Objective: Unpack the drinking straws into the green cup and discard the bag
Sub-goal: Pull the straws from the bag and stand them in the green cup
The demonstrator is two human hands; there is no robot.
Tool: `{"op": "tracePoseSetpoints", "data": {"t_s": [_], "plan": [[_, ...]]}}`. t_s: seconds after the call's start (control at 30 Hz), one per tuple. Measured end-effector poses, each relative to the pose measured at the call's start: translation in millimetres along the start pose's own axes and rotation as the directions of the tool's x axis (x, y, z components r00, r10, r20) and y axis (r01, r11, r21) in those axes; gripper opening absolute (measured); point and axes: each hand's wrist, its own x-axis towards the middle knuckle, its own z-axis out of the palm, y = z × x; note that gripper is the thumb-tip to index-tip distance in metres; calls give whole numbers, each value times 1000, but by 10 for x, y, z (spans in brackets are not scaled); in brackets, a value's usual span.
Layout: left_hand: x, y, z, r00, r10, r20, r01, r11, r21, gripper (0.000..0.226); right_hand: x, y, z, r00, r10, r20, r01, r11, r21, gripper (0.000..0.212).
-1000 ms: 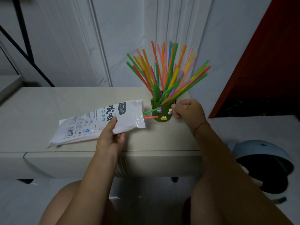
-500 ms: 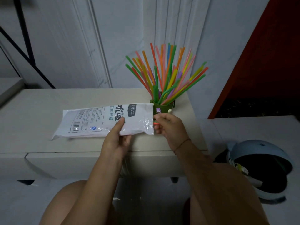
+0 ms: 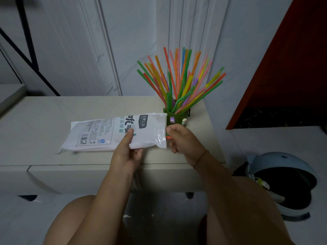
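My left hand [image 3: 126,152] is gripping the white bag [image 3: 113,132] over the cabinet top [image 3: 53,112] — thumb on its printed face. My right hand [image 3: 184,140] is pinching straw ends [image 3: 168,137] at the bag's mouth — beside the green cup [image 3: 177,117], which is holding fanned straws [image 3: 180,80].

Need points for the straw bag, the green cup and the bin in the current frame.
straw bag [image 3: 106,133], head view, on its printed label panel.
green cup [image 3: 177,119], head view, on its front wall between the stickers.
bin [image 3: 276,160], head view, on its blue domed lid.
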Motion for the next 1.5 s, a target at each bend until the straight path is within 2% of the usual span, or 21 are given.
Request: {"op": "tracePoseSetpoints", "data": {"t_s": [0.07, 0.3, 0.5, 0.63, 0.73, 0.87, 1.1, 1.27, 1.33, 1.4, 1.5], "plan": [[-7, -13, 18, 1000, 0, -9, 0, 1000, 17, 8, -20, 23, 16, 1000, -3, 21, 2, 999, 52, 11], [91, 175, -127, 998, 38, -59, -39, 999, -9, 14, -21, -107, -385, 995, 24, -101, -12, 993, 114, 13], [101, 89, -114, 997, -1, -78, -2, 999, -39, 13, 17, -172, -460, 997, 32, -73, -11, 963, 269, 6], [86, 27, -91, 996, -1, -84, -5, 997, -78, 14, 32, -96, -349, 983, 133, -127, -111, 979, 169, 21], [73, 1, -66, 997, -4, -83, -2, 998, -68, 14, -12, -81, -262, 978, 192, -85, -175, 969, 175, 26], [58, -10, -21, 996, -20, -88, 15, 998, -62, 14, -42, -53, -159, 998, 62, -15, -57, 971, 233, 11], [76, 136, -103, 994, 20, -106, -27, 997, -69, 16, 17, -192, -512, 988, 37, -149, 17, 939, 344, 12], [50, 24, -66, 996, -14, -84, 7, 997, -79, 17, 35, -165, -420, 994, 73, -83, -7, 793, 609, 16], [37, -41, -29, 997, -31, -74, 25, 997, -76, 17, 8, -89, -237, 998, 55, -37, -23, 810, 586, 10], [26, -83, 4, 997, -32, -74, 28, 998, -61, 14, -27, -18, -88, 1000, 22, -14, -11, 848, 530, 13], [18, -56, 4, 996, -29, -85, 24, 998, -56, 16, -25, -26, -81, 997, -16, -76, 49, 892, 449, 11]]}}
